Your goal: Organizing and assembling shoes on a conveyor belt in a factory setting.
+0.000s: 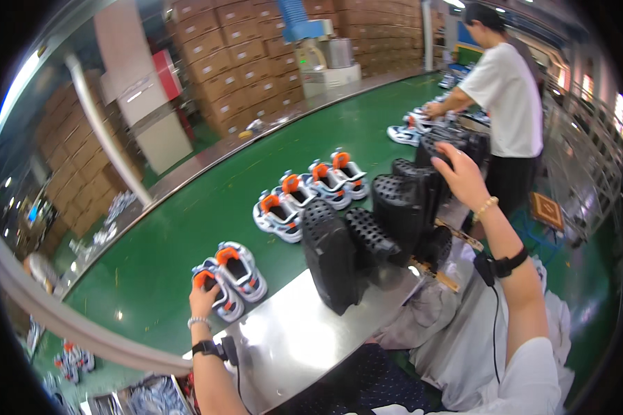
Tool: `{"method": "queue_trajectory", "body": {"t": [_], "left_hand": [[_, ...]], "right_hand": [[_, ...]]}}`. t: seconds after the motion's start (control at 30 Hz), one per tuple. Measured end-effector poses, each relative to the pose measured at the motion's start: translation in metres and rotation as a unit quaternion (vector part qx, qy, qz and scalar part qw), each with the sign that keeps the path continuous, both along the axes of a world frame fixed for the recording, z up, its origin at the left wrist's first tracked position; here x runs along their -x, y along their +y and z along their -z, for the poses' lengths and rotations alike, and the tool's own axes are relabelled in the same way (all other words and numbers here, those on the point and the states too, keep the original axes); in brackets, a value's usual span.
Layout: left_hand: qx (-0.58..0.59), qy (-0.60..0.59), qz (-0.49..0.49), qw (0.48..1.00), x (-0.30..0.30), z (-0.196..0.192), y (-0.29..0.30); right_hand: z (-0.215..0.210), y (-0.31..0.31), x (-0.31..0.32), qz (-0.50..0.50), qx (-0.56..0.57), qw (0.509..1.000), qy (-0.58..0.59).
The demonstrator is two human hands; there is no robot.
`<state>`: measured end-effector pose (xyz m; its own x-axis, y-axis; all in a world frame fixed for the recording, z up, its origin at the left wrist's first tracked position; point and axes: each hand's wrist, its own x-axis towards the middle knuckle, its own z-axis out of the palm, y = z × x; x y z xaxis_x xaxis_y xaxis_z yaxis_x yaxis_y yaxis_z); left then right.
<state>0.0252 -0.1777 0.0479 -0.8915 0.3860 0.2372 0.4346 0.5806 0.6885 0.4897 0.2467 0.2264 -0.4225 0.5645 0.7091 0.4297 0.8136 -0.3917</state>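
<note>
My left hand [202,301] grips the heel end of a white and blue sneaker [230,304] with an orange lining, on the green surface. Right beside that shoe stands a matching sneaker [246,280]. My right hand [460,174] is raised with its fingers apart, close to a row of black plastic pieces [398,207] with holes through their ends. Whether its fingertips touch the farthest piece [436,142] I cannot tell. One tall black piece [325,256] stands nearest me, at the metal ledge [284,335].
Several more sneakers [310,187] are lined up on the green conveyor belt [187,221]. A co-worker in a white shirt [509,97] handles sneakers farther along. Stacked cartons [239,66] rise behind the belt. A pale curved bar [83,332] crosses the lower left. Grey cloth [443,325] lies near my right arm.
</note>
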Motion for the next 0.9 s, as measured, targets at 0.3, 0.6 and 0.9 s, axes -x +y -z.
{"method": "queue_trajectory", "body": {"t": [0.3, 0.6, 0.9], "left_hand": [[0.052, 0.158, 0.107, 0.98, -0.062, -0.059, 0.089], [-0.017, 0.212, 0.071, 0.974, -0.079, -0.025, 0.079], [-0.109, 0.092, 0.018, 0.99, -0.124, 0.015, 0.049]], "right_hand": [[0.011, 0.017, -0.017, -0.033, 0.119, 0.987, -0.099], [0.004, 0.009, -0.01, -0.009, 0.167, 0.972, -0.162], [-0.046, -0.016, -0.011, -0.021, 0.076, 0.997, -0.005]]}}
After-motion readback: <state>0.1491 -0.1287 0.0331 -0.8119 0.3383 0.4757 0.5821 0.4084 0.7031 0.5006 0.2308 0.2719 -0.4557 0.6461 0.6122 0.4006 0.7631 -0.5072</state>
